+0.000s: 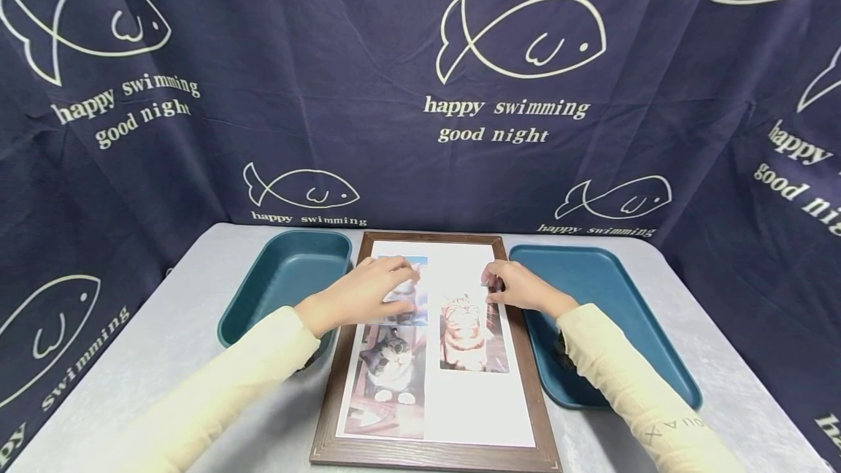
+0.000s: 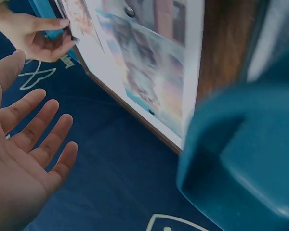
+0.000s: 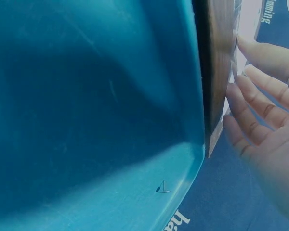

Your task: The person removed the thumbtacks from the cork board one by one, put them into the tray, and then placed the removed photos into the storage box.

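Observation:
A brown-framed white board [image 1: 482,414] lies on the table with cat photos on it. My right hand [image 1: 519,287] holds the upper right edge of the orange cat photo [image 1: 463,341] between thumb and fingers; the exact contact is partly hidden. Over the upper left photo [image 1: 420,305] hovers my left hand [image 1: 368,290], its fingers loosely spread and, in the left wrist view, holding nothing. Below that photo lies a grey and white cat photo [image 1: 388,400]. Dark round pin heads [image 2: 129,10] show on the photos at left.
A deep teal tray [image 1: 256,279] stands left of the board. On the right is a shallower teal tray [image 1: 631,298]; a thumbtack [image 3: 163,190] lies in it. A dark blue fish-print curtain [image 1: 394,144] hangs behind the grey-white table [image 1: 276,414].

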The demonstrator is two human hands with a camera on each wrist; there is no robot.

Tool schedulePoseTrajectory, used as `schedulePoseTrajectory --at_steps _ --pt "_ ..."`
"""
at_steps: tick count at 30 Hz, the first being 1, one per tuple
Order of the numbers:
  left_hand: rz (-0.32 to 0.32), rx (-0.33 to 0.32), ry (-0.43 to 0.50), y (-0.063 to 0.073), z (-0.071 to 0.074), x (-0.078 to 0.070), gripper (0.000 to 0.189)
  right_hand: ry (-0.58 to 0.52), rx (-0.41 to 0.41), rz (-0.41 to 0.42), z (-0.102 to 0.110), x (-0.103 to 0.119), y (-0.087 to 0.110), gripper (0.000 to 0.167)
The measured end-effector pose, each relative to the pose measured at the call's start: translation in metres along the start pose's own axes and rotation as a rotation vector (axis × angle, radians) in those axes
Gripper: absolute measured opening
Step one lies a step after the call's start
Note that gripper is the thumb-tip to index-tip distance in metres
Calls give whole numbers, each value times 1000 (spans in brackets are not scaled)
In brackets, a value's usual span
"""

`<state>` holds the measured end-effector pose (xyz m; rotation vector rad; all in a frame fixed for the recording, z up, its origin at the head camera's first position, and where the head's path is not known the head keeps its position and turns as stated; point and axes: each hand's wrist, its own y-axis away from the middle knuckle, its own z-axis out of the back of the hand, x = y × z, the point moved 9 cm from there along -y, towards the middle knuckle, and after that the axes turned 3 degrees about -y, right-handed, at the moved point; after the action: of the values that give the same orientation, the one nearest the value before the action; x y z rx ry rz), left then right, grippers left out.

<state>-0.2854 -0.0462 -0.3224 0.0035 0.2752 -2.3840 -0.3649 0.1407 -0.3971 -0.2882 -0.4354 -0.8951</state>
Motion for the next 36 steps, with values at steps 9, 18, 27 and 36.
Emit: schedulePoseTrajectory --at_steps 9,18,27,36 --pt "37 -37 -51 19 11 22 39 -36 -15 40 2 2 0 23" --pt "167 -36 -7 42 18 58 41 -55 -17 29 1 -2 0 25" --pt "266 -54 30 65 26 96 46 -59 -4 53 0 1 1 22" --pt "288 -163 72 87 39 123 45 -62 -15 77 2 4 2 23"
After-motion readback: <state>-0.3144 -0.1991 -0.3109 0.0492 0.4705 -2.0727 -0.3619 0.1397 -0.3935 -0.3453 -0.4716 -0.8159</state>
